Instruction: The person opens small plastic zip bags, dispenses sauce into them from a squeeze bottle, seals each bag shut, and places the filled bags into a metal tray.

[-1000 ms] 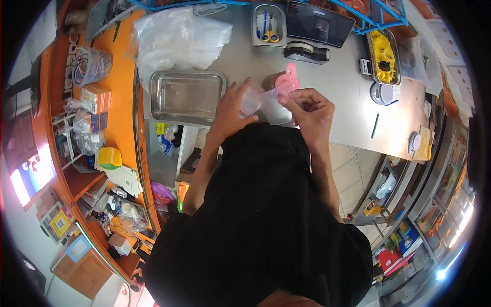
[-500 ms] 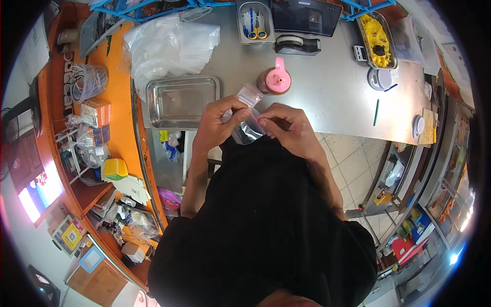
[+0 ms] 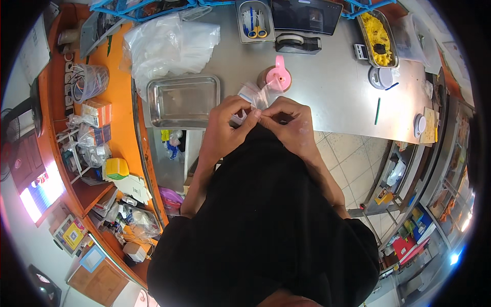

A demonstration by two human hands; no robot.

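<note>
Both my hands meet at the near edge of the metal table. My left hand (image 3: 227, 125) pinches a small clear zip bag (image 3: 262, 96) between thumb and fingers. Against it, my right hand (image 3: 292, 125) pinches the same bag, the thumb tips almost touching. Away from my fingers the bag's film sticks out toward a squeeze bottle with a pink lid (image 3: 279, 79). Part of the bag is hidden by the fingers, and I cannot tell whether anything is in it. Left of my hands lies a shallow metal tray (image 3: 184, 100).
Large clear plastic bags (image 3: 169, 46) lie at the back left. Farther back are a tray with scissors (image 3: 254, 23), a tape dispenser (image 3: 298, 44) and a dark screen (image 3: 307, 16). Yellow food fills a tray (image 3: 376, 38) at the right, near a round scale (image 3: 380, 78).
The small bag hung below my fingers toward my body; now its film points away toward the bottle. My hands have drawn closer together.
</note>
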